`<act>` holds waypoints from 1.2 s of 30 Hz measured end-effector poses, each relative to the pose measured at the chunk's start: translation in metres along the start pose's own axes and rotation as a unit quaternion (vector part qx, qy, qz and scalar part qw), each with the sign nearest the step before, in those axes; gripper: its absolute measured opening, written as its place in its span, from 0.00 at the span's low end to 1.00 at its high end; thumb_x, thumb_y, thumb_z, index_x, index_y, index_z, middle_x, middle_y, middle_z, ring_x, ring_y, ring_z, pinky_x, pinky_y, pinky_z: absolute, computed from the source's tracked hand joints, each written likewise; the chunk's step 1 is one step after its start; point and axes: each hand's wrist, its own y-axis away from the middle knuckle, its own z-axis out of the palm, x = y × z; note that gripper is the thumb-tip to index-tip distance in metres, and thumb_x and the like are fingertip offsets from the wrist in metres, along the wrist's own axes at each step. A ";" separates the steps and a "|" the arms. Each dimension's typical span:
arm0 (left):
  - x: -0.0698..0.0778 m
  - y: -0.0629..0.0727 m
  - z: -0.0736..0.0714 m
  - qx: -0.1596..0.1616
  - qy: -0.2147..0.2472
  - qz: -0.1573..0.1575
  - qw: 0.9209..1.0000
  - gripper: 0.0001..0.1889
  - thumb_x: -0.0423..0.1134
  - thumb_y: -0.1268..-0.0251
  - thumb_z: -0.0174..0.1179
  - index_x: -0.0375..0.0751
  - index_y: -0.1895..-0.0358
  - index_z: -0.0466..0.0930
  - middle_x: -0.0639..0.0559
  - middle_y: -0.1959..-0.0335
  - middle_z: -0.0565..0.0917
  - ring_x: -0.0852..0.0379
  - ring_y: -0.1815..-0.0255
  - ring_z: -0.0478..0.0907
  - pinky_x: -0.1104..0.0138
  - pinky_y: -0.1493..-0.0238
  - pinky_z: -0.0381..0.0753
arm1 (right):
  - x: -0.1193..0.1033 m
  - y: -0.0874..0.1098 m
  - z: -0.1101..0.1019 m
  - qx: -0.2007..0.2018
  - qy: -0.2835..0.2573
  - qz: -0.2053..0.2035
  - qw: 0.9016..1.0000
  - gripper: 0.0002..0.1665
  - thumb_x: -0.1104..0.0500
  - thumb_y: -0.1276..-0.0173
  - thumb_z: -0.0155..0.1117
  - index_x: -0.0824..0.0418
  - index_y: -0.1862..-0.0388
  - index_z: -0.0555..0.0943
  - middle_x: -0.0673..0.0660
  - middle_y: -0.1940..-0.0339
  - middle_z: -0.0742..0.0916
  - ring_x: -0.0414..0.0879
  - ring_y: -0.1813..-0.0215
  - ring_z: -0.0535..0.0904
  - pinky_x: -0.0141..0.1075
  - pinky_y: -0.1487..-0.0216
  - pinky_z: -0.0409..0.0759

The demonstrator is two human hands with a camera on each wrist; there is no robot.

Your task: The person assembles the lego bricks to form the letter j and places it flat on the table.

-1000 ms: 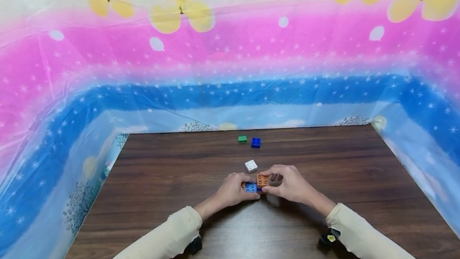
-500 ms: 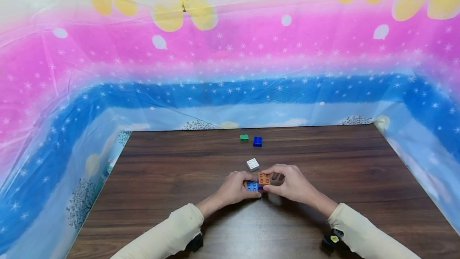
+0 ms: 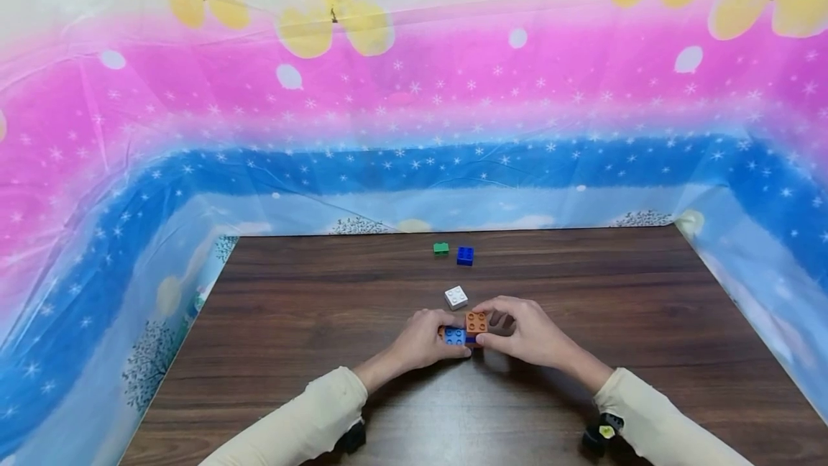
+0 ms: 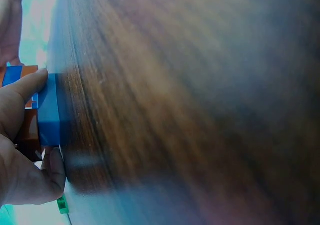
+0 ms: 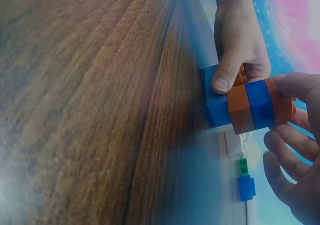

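Observation:
Both hands are at a small stack of toy building bricks over the near middle of the table. My left hand (image 3: 420, 340) grips its left side, thumb on the near face of the bottom blue brick (image 5: 219, 110). Above that come an orange brick (image 5: 241, 112), a darker blue brick (image 5: 261, 102) and, on top, a studded orange brick (image 3: 476, 321). My right hand (image 3: 527, 333) pinches this top brick between thumb and forefinger. A lighter blue studded brick (image 3: 454, 336) shows beside it within the left hand, which partly hides another orange piece.
A white brick (image 3: 456, 298) lies just beyond the hands on the wooden table (image 3: 323, 286). Farther back, a green brick (image 3: 441, 249) and a dark blue brick (image 3: 465, 256) sit close together. A patterned cloth (image 3: 414, 164) hangs around the table's back and sides.
The head view has shifted slightly. Both hands keep their hold on the stack, and the bricks stay in the same arrangement.

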 end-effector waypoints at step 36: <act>0.000 0.000 0.001 0.000 0.006 -0.009 1.000 0.25 0.49 0.43 0.77 0.46 0.42 0.87 0.52 0.53 0.89 0.68 0.65 0.79 0.73 0.65 0.77 | 0.024 -0.010 -0.017 0.077 0.011 -0.006 0.997 0.19 0.50 0.31 0.72 0.57 0.46 0.87 0.45 0.60 0.89 0.35 0.63 0.82 0.34 0.61 0.83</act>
